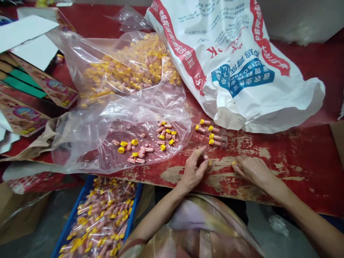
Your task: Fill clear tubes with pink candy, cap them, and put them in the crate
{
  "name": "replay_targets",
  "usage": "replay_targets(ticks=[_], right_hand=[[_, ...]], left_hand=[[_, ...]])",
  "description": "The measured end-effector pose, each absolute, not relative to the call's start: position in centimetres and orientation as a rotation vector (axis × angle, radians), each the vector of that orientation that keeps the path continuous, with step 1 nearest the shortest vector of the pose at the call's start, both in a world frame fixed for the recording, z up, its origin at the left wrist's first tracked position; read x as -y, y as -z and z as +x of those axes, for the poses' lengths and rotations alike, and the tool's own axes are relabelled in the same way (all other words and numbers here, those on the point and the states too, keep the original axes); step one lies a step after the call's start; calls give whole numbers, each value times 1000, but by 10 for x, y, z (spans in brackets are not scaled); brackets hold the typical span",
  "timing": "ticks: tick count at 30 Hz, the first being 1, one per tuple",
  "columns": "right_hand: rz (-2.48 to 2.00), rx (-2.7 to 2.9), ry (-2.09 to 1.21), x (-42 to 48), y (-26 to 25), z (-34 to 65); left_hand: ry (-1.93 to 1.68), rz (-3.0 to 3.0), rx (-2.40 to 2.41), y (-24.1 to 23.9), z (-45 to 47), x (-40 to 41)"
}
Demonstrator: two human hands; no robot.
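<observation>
Over the worn red table, my left hand [194, 166] is closed, its thumb and curled fingers pinching a small tube whose yellow end [210, 163] peeks out; most of the tube is hidden. My right hand [252, 170] pinches a small yellow cap [234, 163] at its fingertips, a short gap to the right of the left hand. Just beyond the left hand lie several small yellow-capped tubes [215, 136] with pink-and-white contents, set side by side. Loose yellow caps and pink-white tubes [140, 161] are scattered on a clear plastic bag [88, 154] to the left.
A heap of yellow-capped tubes [134, 68] fills the bag's far part. A large white printed sack [242, 104] lies behind my hands. Printed cartons [56, 87] stand at left. Below the table edge, a blue crate [136, 200] holds many wrapped tubes.
</observation>
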State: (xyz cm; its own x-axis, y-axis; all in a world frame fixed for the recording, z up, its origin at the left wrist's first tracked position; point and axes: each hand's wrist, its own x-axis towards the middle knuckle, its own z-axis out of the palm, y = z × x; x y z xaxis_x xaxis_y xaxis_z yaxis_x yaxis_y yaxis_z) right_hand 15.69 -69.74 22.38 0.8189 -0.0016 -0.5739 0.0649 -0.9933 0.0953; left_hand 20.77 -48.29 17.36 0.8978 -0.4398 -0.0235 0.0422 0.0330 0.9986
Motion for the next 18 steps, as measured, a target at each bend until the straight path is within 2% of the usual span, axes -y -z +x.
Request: replay_targets(ticks=[5,9,13,18], right_hand=[[2873,-36,874,670,-222,151],[2899,-94,849,661,-218,152],[2871,-21,997,658,-223,158],[2901,10,1034,663,-223,160]], left_hand=[[27,2025,888,-170,205,478],[43,2220,1083,-177,205,489],[109,2329,1233,-184,206,496],[59,2357,1242,-177,206,492]])
